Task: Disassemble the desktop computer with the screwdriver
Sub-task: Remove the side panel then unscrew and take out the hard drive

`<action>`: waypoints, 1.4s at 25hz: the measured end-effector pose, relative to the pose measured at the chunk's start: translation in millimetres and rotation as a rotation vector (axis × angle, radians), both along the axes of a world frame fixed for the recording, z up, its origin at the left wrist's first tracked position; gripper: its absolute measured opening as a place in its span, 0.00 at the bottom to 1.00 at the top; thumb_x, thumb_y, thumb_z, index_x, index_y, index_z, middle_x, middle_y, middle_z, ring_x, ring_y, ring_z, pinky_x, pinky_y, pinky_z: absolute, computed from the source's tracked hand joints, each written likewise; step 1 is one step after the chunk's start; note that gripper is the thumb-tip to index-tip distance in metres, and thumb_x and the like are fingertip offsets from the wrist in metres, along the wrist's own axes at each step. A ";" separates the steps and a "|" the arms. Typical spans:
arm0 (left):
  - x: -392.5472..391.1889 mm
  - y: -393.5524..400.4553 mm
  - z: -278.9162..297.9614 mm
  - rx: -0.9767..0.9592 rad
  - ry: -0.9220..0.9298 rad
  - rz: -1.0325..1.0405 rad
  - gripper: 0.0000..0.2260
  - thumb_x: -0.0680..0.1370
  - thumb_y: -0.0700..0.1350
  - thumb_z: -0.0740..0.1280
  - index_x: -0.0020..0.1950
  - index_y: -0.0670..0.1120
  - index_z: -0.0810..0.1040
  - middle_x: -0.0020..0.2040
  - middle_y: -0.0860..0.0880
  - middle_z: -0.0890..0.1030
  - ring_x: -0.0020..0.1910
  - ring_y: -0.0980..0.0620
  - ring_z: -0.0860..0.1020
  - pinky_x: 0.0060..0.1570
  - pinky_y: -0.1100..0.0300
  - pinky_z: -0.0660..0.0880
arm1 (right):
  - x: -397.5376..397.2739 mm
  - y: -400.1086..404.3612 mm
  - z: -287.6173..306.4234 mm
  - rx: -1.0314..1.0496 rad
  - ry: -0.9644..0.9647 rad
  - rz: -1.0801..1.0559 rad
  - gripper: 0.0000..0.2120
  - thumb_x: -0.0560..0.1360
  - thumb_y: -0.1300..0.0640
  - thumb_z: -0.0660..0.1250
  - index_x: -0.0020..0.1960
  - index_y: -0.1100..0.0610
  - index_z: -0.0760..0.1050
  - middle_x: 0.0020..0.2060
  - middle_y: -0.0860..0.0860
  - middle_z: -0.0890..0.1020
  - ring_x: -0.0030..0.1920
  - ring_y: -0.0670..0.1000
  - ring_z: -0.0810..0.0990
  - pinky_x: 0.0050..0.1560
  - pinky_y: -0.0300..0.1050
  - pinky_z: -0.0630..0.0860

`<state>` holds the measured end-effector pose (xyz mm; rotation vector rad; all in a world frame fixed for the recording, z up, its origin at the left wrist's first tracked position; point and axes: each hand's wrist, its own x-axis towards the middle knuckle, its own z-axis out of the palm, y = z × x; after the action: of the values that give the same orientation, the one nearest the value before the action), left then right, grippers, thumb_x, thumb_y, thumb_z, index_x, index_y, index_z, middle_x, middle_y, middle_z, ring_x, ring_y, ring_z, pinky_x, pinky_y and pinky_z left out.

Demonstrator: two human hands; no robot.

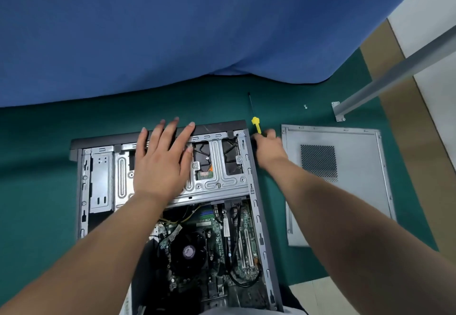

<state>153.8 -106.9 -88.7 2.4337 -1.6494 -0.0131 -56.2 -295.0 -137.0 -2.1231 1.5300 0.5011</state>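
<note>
The open desktop computer case (254, 166) lies on its side on the green mat. Its metal drive cage (222, 179) is at the far end, and the motherboard with the black CPU fan (188, 251) is nearer me. My left hand (160, 164) rests flat on the drive cage with straight fingers reaching the black front bezel (217, 127). My right hand (267, 145) is just past the case's far right corner. Its fingertips pinch the near end of the yellow-handled screwdriver (256, 123), whose thin shaft points away from me along the mat.
The removed grey side panel (357, 191) lies flat to the right of the case. Two small screws (305, 106) sit on the mat beyond it, near a metal table leg's foot plate (338, 111). A blue cloth (172, 30) hangs across the back.
</note>
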 end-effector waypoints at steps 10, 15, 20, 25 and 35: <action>1.0 3.3 9.4 0.042 0.023 -0.014 0.24 0.85 0.58 0.49 0.82 0.61 0.58 0.82 0.52 0.62 0.81 0.48 0.57 0.80 0.44 0.47 | -45.5 38.9 60.0 0.045 -0.571 -0.435 0.09 0.78 0.58 0.61 0.52 0.43 0.70 0.48 0.56 0.84 0.34 0.51 0.76 0.34 0.43 0.71; -2.9 8.4 28.8 -0.028 0.289 -0.083 0.27 0.85 0.54 0.58 0.83 0.59 0.55 0.84 0.51 0.56 0.83 0.48 0.52 0.80 0.42 0.48 | -59.0 71.9 132.9 0.089 -0.970 -0.444 0.13 0.76 0.56 0.58 0.55 0.41 0.71 0.52 0.48 0.86 0.39 0.47 0.76 0.45 0.45 0.75; -17.4 33.4 51.4 -0.169 0.262 -0.196 0.21 0.83 0.45 0.66 0.76 0.51 0.73 0.78 0.47 0.70 0.78 0.40 0.65 0.72 0.41 0.66 | -54.9 104.9 173.2 0.224 -0.935 -0.254 0.15 0.72 0.59 0.58 0.51 0.46 0.80 0.46 0.54 0.85 0.37 0.49 0.76 0.44 0.47 0.75; -16.5 70.2 54.2 -0.144 0.341 -0.223 0.11 0.84 0.42 0.65 0.64 0.43 0.82 0.56 0.45 0.86 0.60 0.41 0.80 0.61 0.44 0.75 | -21.5 114.8 192.3 0.196 -1.087 -0.325 0.11 0.74 0.58 0.61 0.53 0.54 0.79 0.35 0.52 0.82 0.35 0.51 0.80 0.39 0.44 0.77; -27.7 84.0 47.6 -0.196 0.356 -0.200 0.09 0.82 0.44 0.68 0.60 0.46 0.83 0.48 0.45 0.84 0.47 0.40 0.80 0.49 0.48 0.77 | 28.5 153.2 169.9 -0.044 -1.117 -0.586 0.33 0.79 0.54 0.70 0.74 0.40 0.54 0.47 0.52 0.84 0.37 0.53 0.88 0.43 0.52 0.86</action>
<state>126.2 -22.9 -41.1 1.9786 -1.6338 -0.2834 -27.7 -141.9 32.9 -1.3747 1.3039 -0.8002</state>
